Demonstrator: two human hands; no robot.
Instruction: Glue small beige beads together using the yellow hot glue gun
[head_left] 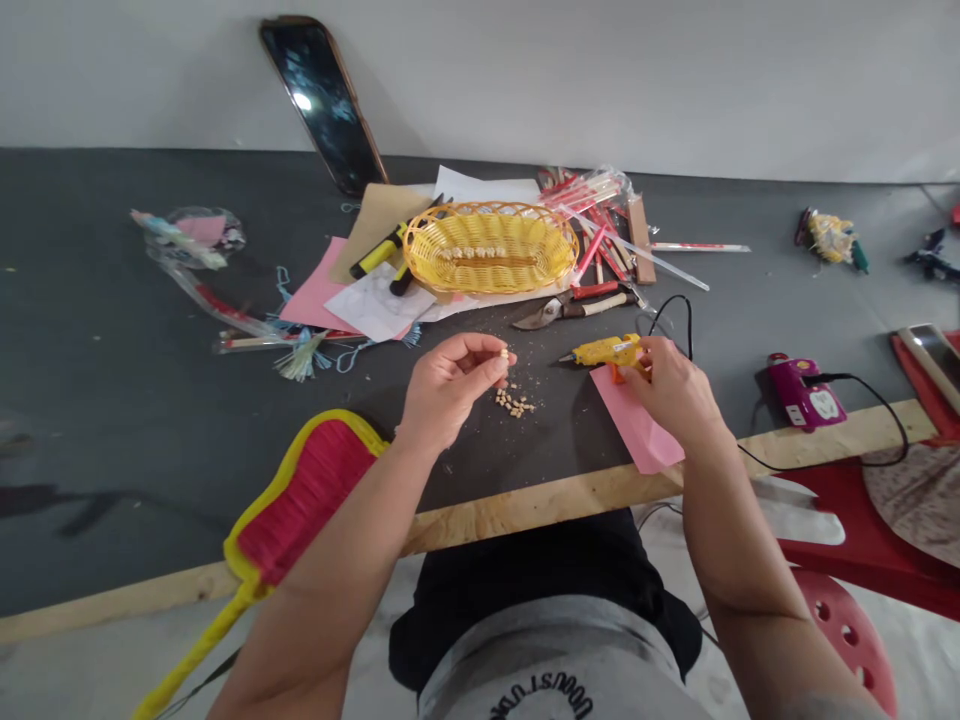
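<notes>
Between the thumb and fingers of my left hand (pixel 452 388) is a small pale wooden piece (pixel 505 354). Just below it, a loose pile of similar small pieces (pixel 514 403) lies on the dark table (pixel 465 460). My right hand (pixel 673 388) is closed on a yellow glue gun (pixel 606 351), whose nozzle points left towards my left hand without touching it. Partly under the glue gun and my right hand lies a pink paper (pixel 637 425). Further back, a yellow woven basket (pixel 491 280) holds a row of small pale pieces (pixel 474 253).
Pruning shears (pixel 577 304) lie behind the glue gun. A phone (pixel 324 100) leans against the wall. A red and yellow fan (pixel 307 490) rests at left, by my forearm. At right are a purple power box (pixel 807 393) and its black cord. Wrapped sticks (pixel 600 215) lie behind.
</notes>
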